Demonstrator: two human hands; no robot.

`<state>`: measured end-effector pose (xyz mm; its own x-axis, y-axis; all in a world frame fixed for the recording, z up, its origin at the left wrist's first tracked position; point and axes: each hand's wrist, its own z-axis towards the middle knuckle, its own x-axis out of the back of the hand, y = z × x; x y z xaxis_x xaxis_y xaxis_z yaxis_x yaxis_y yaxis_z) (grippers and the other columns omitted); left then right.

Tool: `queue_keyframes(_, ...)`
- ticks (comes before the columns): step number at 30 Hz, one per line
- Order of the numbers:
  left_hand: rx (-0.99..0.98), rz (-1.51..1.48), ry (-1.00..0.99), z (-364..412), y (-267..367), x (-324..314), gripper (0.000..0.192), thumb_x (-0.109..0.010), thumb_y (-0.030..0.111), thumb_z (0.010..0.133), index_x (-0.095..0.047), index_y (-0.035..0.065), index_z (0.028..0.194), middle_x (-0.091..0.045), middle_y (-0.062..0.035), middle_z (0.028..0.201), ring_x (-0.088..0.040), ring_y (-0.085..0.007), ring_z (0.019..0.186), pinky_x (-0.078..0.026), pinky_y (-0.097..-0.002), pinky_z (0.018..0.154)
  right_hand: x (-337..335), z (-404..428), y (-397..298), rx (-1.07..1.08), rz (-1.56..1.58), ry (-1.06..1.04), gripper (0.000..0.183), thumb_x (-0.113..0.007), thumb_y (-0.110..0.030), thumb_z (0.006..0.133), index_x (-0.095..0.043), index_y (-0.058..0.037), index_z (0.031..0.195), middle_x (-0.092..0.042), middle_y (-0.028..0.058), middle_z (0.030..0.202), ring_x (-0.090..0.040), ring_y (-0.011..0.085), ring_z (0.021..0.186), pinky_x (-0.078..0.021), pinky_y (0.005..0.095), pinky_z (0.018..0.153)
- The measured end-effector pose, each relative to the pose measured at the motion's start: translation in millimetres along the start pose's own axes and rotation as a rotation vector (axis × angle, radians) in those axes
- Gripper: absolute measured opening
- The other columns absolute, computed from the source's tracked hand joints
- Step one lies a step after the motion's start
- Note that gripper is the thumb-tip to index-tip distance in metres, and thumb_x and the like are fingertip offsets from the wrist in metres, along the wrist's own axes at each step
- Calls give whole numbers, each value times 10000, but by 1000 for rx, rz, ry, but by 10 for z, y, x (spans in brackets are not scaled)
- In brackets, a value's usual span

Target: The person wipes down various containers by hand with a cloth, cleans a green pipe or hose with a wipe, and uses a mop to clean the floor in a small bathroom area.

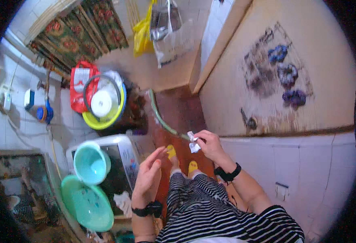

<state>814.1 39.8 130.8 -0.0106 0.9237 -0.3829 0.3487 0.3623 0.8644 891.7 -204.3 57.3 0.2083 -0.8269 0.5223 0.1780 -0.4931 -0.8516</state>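
Observation:
My right hand point(209, 146) pinches a crumpled piece of white tissue or paper point(193, 142) between thumb and fingers, in front of me over the red-brown floor. My left hand point(150, 170) is raised with its fingers apart and holds nothing; it is beside the washing machine point(130, 158). A green hose point(162, 121) lies along the floor, its near end passing behind the white piece. On the machine stand a turquoise bucket point(91, 164) and a green basin point(94, 209). A crumpled white cloth or paper point(123, 203) lies near the machine's edge, left of my left wrist.
A yellow-green basin point(105, 123) holding a white round item and a red bag point(79, 88) stand beyond the machine. A wooden door point(226, 106) with hanging hair ties is at the right. Yellow point(143, 36) and white bags point(175, 45) hang at the far end.

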Motion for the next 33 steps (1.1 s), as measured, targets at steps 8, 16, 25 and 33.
queue_keyframes(8,6,-143,79,909,431,223,778,-451,516,934,-60,138,1490,-392,-199,1415,-486,-347,1225,-420,-439,972,367,1282,321,-343,178,276,110,-627,-36,832,-646,-29,940,-617,-9,792,-567,52,714,-468,227,623)
queue_keyframes(16,72,-53,187,1622,-158,126,624,-404,288,1003,-73,72,1485,-512,-205,1299,-541,-248,1164,-442,-332,951,-475,1642,135,401,-23,-378,235,-636,13,722,-659,-65,943,-595,108,865,-619,292,863,-524,347,735)
queue_keyframes(25,195,-244,257,2000,-776,716,495,-402,256,1003,-276,62,1441,-649,-164,1062,-637,-224,992,-467,-310,906,-1224,2222,1079,-594,455,-775,164,-579,-38,889,-627,38,1026,-640,54,979,-618,130,849,-515,266,742)
queue_keyframes(33,241,-526,339,2253,-1518,1341,425,-439,127,970,-400,57,1387,-651,-147,1051,-635,-237,1001,-461,-335,944,-1990,2352,1655,-883,663,-953,197,-566,-17,882,-584,2,1077,-631,60,956,-608,129,865,-512,273,763)
